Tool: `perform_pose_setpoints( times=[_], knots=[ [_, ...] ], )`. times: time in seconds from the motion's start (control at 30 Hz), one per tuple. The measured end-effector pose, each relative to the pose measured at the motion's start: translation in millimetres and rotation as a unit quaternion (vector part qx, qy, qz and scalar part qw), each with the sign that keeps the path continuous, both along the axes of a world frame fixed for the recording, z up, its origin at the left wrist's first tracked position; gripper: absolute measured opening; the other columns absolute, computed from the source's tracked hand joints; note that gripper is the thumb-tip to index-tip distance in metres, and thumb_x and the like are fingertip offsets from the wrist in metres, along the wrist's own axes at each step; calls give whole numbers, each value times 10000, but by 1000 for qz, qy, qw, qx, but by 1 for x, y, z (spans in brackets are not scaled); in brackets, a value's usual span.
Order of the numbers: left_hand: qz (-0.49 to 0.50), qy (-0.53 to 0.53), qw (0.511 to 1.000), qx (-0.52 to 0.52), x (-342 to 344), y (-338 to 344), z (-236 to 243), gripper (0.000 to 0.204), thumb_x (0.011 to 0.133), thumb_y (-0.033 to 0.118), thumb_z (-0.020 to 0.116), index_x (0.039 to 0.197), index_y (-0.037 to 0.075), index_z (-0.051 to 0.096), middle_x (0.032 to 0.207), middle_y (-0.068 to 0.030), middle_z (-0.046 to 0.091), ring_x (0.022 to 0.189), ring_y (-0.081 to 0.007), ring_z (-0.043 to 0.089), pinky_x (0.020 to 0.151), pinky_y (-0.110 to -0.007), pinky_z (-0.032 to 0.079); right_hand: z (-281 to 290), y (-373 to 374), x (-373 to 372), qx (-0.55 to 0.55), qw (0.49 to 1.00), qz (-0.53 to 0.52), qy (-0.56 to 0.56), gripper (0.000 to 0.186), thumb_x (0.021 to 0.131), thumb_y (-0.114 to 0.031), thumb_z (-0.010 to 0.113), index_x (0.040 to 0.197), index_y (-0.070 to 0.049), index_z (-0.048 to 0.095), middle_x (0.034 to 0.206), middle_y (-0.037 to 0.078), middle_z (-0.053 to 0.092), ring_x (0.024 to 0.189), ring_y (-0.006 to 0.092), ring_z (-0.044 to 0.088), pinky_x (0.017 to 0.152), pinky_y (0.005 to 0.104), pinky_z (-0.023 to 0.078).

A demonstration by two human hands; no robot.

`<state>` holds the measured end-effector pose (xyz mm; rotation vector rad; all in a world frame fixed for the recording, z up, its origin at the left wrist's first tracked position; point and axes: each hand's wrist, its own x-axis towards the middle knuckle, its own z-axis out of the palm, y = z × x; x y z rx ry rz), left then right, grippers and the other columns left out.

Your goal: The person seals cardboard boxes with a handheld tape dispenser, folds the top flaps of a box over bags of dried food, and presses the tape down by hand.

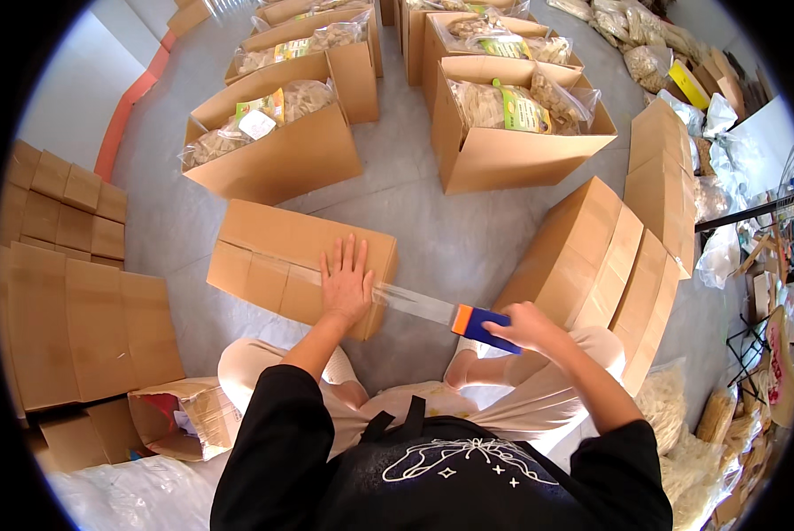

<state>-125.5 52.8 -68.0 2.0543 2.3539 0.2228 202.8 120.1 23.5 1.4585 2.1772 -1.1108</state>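
Grey floor (406, 212), w/ two rows of open brown cardboard cartons (525, 159) holding clear plastic bags (477, 104) at the far side. Closed brown cardboard carton (282, 243) lies on it, just ahead of the worker (353, 496). Step in hand looks like taping the top seam: clear strip of tape (419, 303) stretches from carton's R end to blue-and-orange handheld tape dispenser (485, 326). Next move prob. calls for folding tape down over that end, pressing, cutting. L hand (347, 283) flat on top, fingers straight & spread, forearm angled fwd; R hand (525, 327) out to the side, elbow bent, fingers curled round dispenser.
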Motion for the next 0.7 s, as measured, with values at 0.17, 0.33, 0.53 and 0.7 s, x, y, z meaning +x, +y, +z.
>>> perform_pose_setpoints(
  times=[0.17,0.33,0.53,0.7],
  knots=[
    [8,-1,1000,-13,-3,-6,3,592,884,318,420,1425,132,265,1501,-91,179,1382,-301,143,1089,-522,103,80,-8,22,-4,998,-2,68,445,788,-431,627,807,12,665,637,175,619,599,291,620,593,373,487],
    [2,1,1000,-4,-2,-2,3,596,886,326,424,1424,127,264,1499,-97,181,1380,-306,144,1090,-521,103,67,-4,12,47,995,81,-35,461,817,-453,570,795,-6,679,616,164,623,603,300,632,597,377,502],
    [4,-10,1000,-7,-2,0,0,596,888,334,436,1421,123,272,1497,-99,183,1377,-308,148,1091,-519,102,-55,20,-61,68,984,101,-127,550,776,-520,580,683,14,669,613,174,628,612,317,640,604,395,519],
    [3,-20,1000,-1,-3,0,7,584,886,352,449,1403,119,311,1486,-107,214,1379,-310,148,1086,-542,108,-151,-12,-164,108,993,48,3,409,786,-467,584,787,-72,692,766,176,658,729,343,645,653,430,517]
  ],
)
